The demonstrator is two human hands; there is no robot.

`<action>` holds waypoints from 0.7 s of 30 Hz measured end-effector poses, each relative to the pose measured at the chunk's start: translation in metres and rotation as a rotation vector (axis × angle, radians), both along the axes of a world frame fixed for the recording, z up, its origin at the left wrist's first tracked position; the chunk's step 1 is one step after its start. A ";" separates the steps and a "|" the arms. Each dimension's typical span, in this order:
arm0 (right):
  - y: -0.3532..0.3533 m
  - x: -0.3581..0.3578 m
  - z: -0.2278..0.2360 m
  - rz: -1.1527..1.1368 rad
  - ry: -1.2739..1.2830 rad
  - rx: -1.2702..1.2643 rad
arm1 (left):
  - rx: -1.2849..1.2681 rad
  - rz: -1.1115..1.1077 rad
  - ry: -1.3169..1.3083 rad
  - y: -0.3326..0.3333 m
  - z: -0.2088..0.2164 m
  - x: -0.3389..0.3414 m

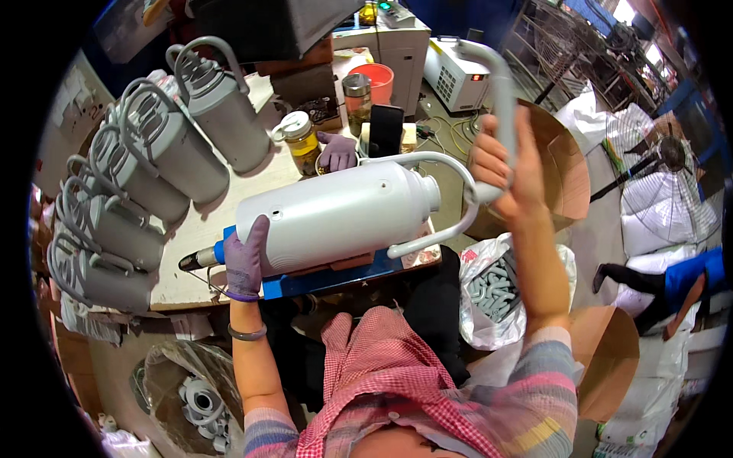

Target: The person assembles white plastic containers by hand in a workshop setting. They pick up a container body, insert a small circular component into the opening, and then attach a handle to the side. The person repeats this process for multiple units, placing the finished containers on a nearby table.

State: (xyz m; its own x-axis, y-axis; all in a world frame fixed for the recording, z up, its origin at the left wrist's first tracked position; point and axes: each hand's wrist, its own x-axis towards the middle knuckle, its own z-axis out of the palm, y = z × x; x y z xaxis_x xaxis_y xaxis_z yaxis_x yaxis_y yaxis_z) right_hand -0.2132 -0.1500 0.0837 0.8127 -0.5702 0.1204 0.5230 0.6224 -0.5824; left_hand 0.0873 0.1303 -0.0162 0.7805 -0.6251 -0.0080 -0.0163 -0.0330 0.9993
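Checked apron (374, 343) nearest, head cam. L hand (246, 263) on base end of grey flask (328, 214), lying over bench (174, 278); grip unclear, fingers part hidden. R hand (510, 168) closed round curved grey handle (504, 91), blurred. Prob. mid-job: loop (427, 243) by neck, handle's joint unclear; upright flasks (191, 145) w/ loops look done.

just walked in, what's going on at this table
A person has a grey bottle lying on its side at the edge of the table. Their gloved left hand is against its base end, while the bare right hand grips a curved handle, raised and blurred, near the bottle's neck end. Whether that handle is joined to the bottle is unclear. More grey bottles stand on the left.
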 end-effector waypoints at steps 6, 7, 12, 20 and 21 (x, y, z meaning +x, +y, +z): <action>0.011 0.096 -0.014 0.135 -0.212 0.602 | 0.049 -0.019 0.054 -0.002 0.001 -0.008; 0.012 0.101 -0.016 0.116 -0.218 0.587 | 0.030 -0.028 0.056 -0.002 -0.001 -0.007; 0.010 0.105 -0.011 0.078 -0.165 0.501 | 0.032 -0.045 0.074 0.002 0.001 -0.002; 0.004 0.058 0.024 -0.343 0.708 -1.162 | -0.003 -0.082 0.070 -0.004 -0.006 -0.003; 0.009 0.055 0.034 -0.229 0.639 -1.034 | 0.007 -0.076 0.068 -0.001 -0.007 -0.001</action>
